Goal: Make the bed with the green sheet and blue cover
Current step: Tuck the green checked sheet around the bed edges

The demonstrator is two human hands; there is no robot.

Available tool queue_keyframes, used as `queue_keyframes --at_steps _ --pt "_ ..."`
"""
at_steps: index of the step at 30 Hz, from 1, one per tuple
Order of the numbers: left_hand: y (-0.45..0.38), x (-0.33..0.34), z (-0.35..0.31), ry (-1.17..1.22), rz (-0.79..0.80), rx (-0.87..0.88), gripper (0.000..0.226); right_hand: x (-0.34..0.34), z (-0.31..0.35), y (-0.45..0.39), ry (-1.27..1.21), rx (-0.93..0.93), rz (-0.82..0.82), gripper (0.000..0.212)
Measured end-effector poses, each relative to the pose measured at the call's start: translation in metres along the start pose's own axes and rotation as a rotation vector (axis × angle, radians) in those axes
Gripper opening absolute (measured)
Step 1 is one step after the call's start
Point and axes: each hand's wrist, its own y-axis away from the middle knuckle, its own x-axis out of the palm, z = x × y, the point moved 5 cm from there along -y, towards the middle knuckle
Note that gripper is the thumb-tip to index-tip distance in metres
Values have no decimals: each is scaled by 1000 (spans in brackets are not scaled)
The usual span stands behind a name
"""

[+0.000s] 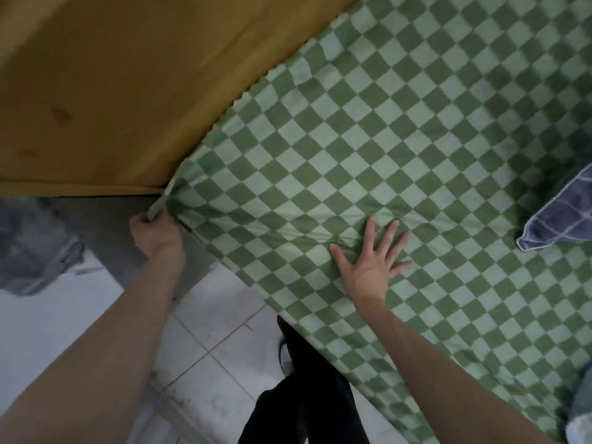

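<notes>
The green checkered sheet [368,129] lies spread over the bed and fills the right of the head view. My left hand [153,233] grips the sheet's bunched corner at the bed's corner, pulling it taut. Flat on the sheet near the bed's edge rests my right hand [373,261], fingers spread and straight. A folded corner of the blue cover [557,219] lies on the sheet at the right edge of the frame.
The bare mustard-yellow mattress [105,91] shows at the upper left, beyond the sheet's edge. White floor tiles [211,334] run along the bed below. My dark-trousered legs [304,395] stand against the bed's side. A grey heap [35,248] lies at the far left.
</notes>
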Motion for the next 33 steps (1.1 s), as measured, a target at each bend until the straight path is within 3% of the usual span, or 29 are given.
queue_keyframes --at_steps 3,5,8,10,13,15,17,19,21,22,23,26,27,29,31,33 --pt "-10 14 -6 96 86 -142 43 -3 31 -10 29 -56 -30 98" --pt "-11 22 -8 122 199 -173 39 -3 50 -13 54 -132 -45 96" --pt "-26 18 -10 152 218 -233 31 5 79 -8 151 -299 -54 94" --pt "-34 22 -9 178 288 -302 26 18 96 3 283 -516 -56 93" --pt "-38 16 -13 132 192 -305 10 46 117 34 457 -1043 17 80" --pt "-35 23 -17 39 274 -291 25 52 116 48 447 -1179 56 70" --pt "-29 22 -12 -54 351 -265 42 41 104 46 278 -912 -61 68" --pt "-17 12 1 -155 362 -259 50 21 64 44 8 -306 -212 69" --pt "9 8 15 -248 463 -213 41 24 21 62 -154 215 -155 74" --pt "29 9 26 -307 566 -218 29 35 10 79 -151 336 -47 77" --pt "50 12 40 -364 702 -245 20 49 6 100 -84 338 57 80" --pt "108 18 79 -458 1105 -282 22 88 24 165 118 26 224 75" --pt "116 20 88 -483 1121 -228 21 94 29 180 84 -56 237 71" --pt "121 23 97 -505 1011 -113 16 92 27 190 -155 -81 173 59" --pt "123 23 101 -522 940 -46 16 82 5 183 -423 147 12 49" --pt "122 22 103 -545 915 2 19 81 -39 177 -626 671 -107 50"
